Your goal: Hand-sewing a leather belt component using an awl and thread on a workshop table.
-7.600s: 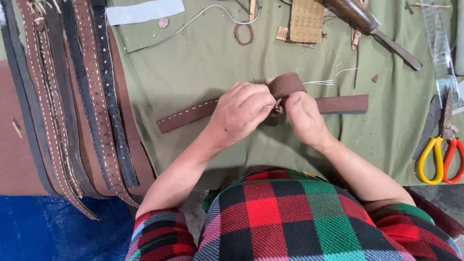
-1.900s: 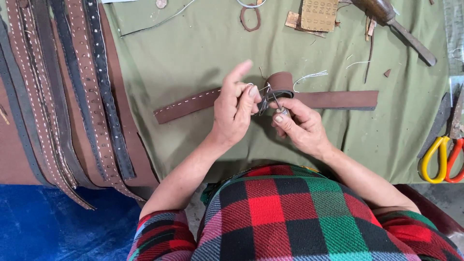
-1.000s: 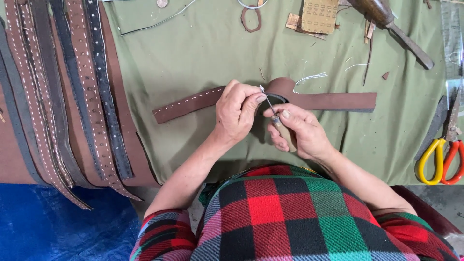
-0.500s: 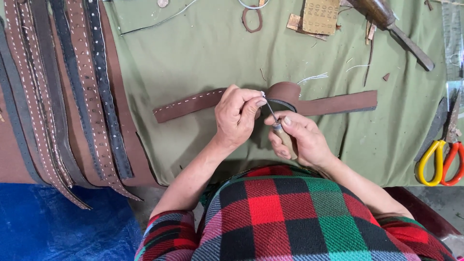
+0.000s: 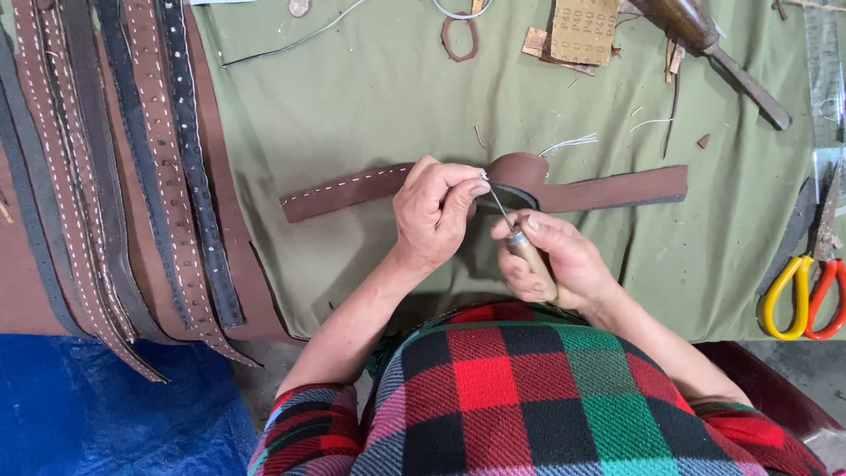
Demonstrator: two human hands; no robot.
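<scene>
A brown leather strap point(image 5: 608, 188) with white stitching along its left part lies across the green cloth point(image 5: 379, 97); its middle is folded up into a loop point(image 5: 520, 169). My left hand point(image 5: 434, 211) pinches the strap at the loop's left edge. My right hand point(image 5: 555, 264) grips an awl point(image 5: 520, 234) by its wooden handle, and the thin metal point angles up-left to the strap by my left fingertips. A pale thread point(image 5: 568, 143) trails just above the loop.
Several stitched leather belts point(image 5: 132, 167) hang side by side at the left. Scissors with yellow and red handles point(image 5: 804, 291) lie at the right edge. A wooden-handled tool point(image 5: 705, 48), a sandpaper piece point(image 5: 583, 26) and leather scraps sit along the far edge.
My right hand has drawn back toward me and now shows the awl's handle, its point still at the loop. My left hand has kept its pinch on the strap.
</scene>
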